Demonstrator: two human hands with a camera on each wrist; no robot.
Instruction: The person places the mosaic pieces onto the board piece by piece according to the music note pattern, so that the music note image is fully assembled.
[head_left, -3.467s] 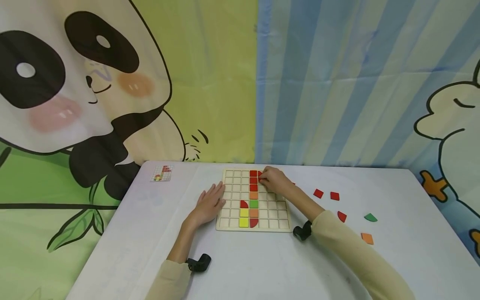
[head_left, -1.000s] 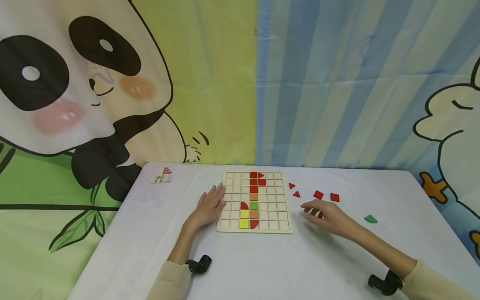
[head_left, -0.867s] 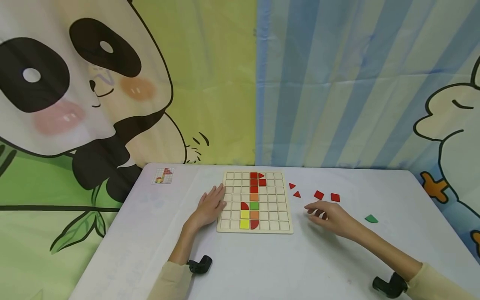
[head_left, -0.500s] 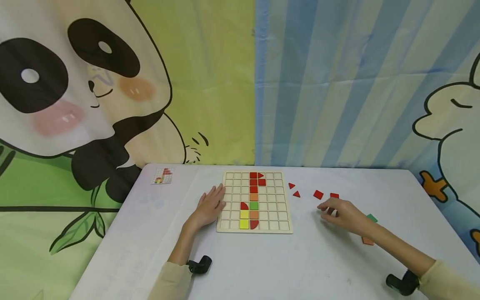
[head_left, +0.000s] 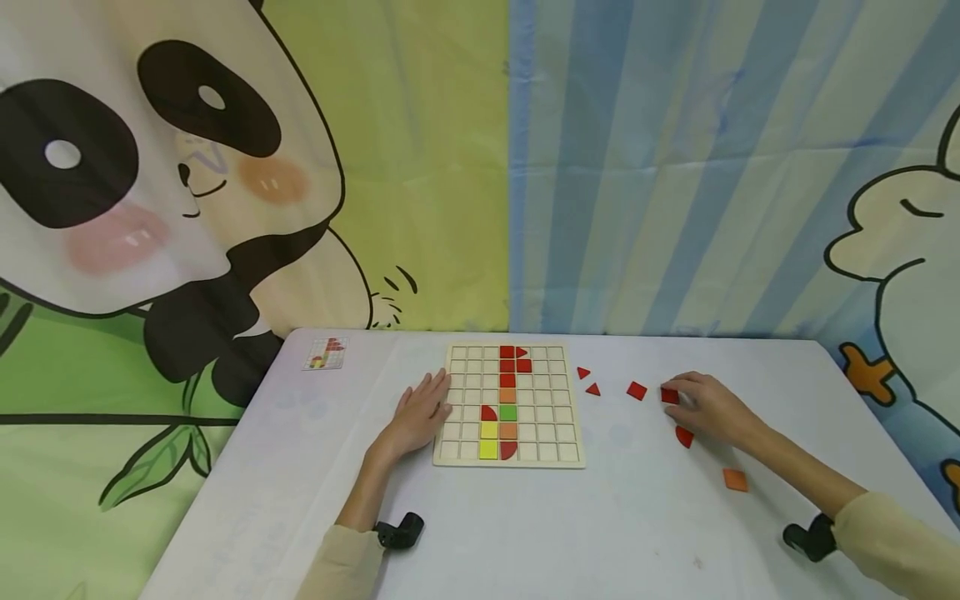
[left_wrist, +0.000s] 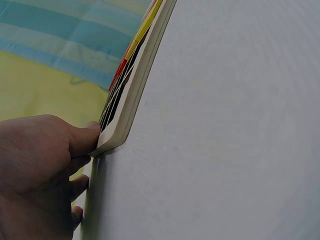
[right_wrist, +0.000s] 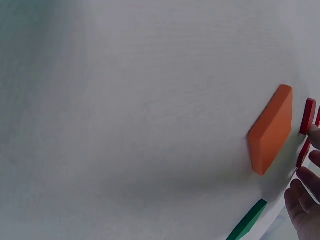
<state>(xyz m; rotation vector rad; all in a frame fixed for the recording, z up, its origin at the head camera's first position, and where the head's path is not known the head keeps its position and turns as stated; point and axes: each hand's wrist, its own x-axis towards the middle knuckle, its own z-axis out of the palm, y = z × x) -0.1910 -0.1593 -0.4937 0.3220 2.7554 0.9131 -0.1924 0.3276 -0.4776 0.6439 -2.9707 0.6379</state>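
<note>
My right hand (head_left: pixel 708 408) is at a red square tile (head_left: pixel 670 396) lying right of the board, with thumb and forefinger pinching it at its edges. Just below the fingers lies a red quarter-circle tile (head_left: pixel 684 437). In the right wrist view the fingertips show at the right edge, beside red pieces. My left hand (head_left: pixel 417 414) rests with straight fingers along the left edge of the wooden grid board (head_left: pixel 465 402); in the left wrist view its thumb (left_wrist: pixel 85 139) touches the board's corner. Red, orange, green and yellow tiles sit in the board's middle columns.
Two red triangles (head_left: pixel 593 389) and another red square (head_left: pixel 637 391) lie between board and right hand. An orange square (head_left: pixel 736 480) is under the right forearm. A green quarter-circle (right_wrist: pixel 247 220) shows in the right wrist view. A pattern card (head_left: pixel 325 354) lies at the table's back left.
My right hand has left the board, where it was earlier, and moved right and back onto the red square. A red square and triangle show in the board's upper rows. The left hand stays.
</note>
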